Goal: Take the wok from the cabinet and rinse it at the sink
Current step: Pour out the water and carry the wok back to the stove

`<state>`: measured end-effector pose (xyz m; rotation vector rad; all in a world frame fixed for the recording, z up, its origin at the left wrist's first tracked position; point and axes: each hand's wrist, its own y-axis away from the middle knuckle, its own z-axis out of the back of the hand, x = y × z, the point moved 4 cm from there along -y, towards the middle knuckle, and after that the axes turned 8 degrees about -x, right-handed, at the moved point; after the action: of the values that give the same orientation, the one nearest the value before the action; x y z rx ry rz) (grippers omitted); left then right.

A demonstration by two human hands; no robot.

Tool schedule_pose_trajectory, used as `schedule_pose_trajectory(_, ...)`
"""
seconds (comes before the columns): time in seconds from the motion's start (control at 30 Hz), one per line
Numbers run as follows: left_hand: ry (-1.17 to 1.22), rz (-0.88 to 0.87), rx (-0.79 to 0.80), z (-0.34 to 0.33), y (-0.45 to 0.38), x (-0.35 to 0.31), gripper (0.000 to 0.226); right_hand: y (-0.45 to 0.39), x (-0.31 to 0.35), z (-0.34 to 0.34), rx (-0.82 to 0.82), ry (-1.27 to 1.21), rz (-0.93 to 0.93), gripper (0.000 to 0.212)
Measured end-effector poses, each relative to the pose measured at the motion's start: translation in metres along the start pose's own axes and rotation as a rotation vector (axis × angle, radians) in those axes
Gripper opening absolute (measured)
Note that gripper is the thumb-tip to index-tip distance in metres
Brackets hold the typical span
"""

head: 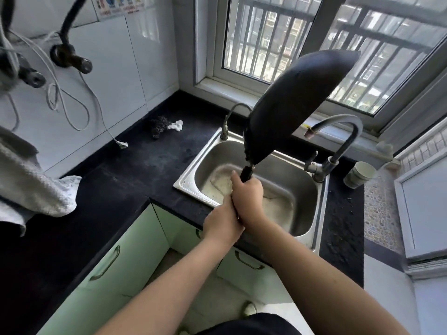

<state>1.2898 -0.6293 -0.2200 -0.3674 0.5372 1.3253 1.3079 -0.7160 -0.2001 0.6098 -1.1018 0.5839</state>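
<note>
Both hands, left hand (223,222) and right hand (246,198), clamp the wok (295,102) handle; lower it gently under the tap (338,131), over the sink (312,187).

Black wok (295,102) upended over sink (191,176).

Wok (295,102): dark metal, matt underside, rough crust along the rim near the handle. Sink (312,189): brushed stainless steel, dull sheen, a pale film on the floor of the basin. Faucet (338,131): grey metal, satin finish. Countertop (135,170): black, speckled, matt, dusty. Wall tiles (116,76): white, glossy, smooth. Cabinet doors (135,250): pale green, smooth, with metal handles. Towel (31,187): grey cloth, coarse nap. Cup (360,174): pale, ribbed wall.
</note>
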Motion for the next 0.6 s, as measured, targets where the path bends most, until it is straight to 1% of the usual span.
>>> schedule_pose_trajectory(0.03,0.033,-0.007,0.058,0.0,-0.004,-0.005,0.027,-0.002,0.006,0.004,-0.02,0.011,0.032,0.038)
schedule_pose_trajectory(0.1,0.165,-0.026,0.118,0.001,-0.014,-0.012,0.027,-0.006,0.019,0.01,-0.041,0.035,0.093,0.036)
schedule_pose_trajectory(0.17,0.206,-0.048,0.169,-0.004,-0.021,-0.017,0.032,-0.01,0.029,0.016,-0.056,0.069,0.149,0.036)
schedule_pose_trajectory(0.23,0.228,-0.027,0.092,0.001,-0.023,-0.026,0.046,-0.013,0.038,0.021,-0.077,0.102,0.206,0.038)
schedule_pose_trajectory(0.27,0.093,-0.147,0.118,-0.001,-0.024,-0.03,0.05,-0.013,0.042,0.023,-0.083,0.106,0.228,0.038)
schedule_pose_trajectory(0.3,-0.034,-0.254,0.104,-0.002,-0.029,-0.034,0.048,-0.014,0.044,0.024,-0.084,0.101,0.243,0.038)
schedule_pose_trajectory(0.33,-0.079,-0.323,0.142,-0.009,-0.035,-0.034,0.045,-0.014,0.047,0.025,-0.082,0.094,0.25,0.037)
schedule_pose_trajectory(0.37,-0.089,-0.338,0.13,-0.002,-0.036,-0.036,0.042,-0.014,0.049,0.025,-0.074,0.085,0.251,0.036)
schedule_pose_trajectory(0.4,-0.049,-0.286,0.103,0.008,-0.033,-0.037,0.04,-0.013,0.052,0.025,-0.069,0.068,0.251,0.034)
schedule_pose_trajectory(0.43,0.16,-0.205,0.11,0.011,-0.029,-0.036,0.038,-0.012,0.053,0.025,-0.067,0.041,0.246,0.031)
schedule_pose_trajectory(0.47,0.511,0.073,0.148,0.014,-0.029,-0.033,0.037,-0.011,0.055,0.024,-0.062,0.007,0.228,0.029)
schedule_pose_trajectory(0.5,0.708,0.213,0.169,0.015,-0.029,-0.031,0.035,-0.011,0.056,0.023,-0.048,-0.04,0.198,0.027)
schedule_pose_trajectory(0.53,0.745,0.242,0.221,0.019,-0.025,-0.033,0.032,-0.01,0.056,0.021,-0.026,-0.085,0.165,0.026)
schedule_pose_trajectory(0.6,0.696,0.202,0.27,0.022,-0.026,-0.03,0.02,-0.009,0.056,0.019,0.001,-0.093,0.146,0.028)
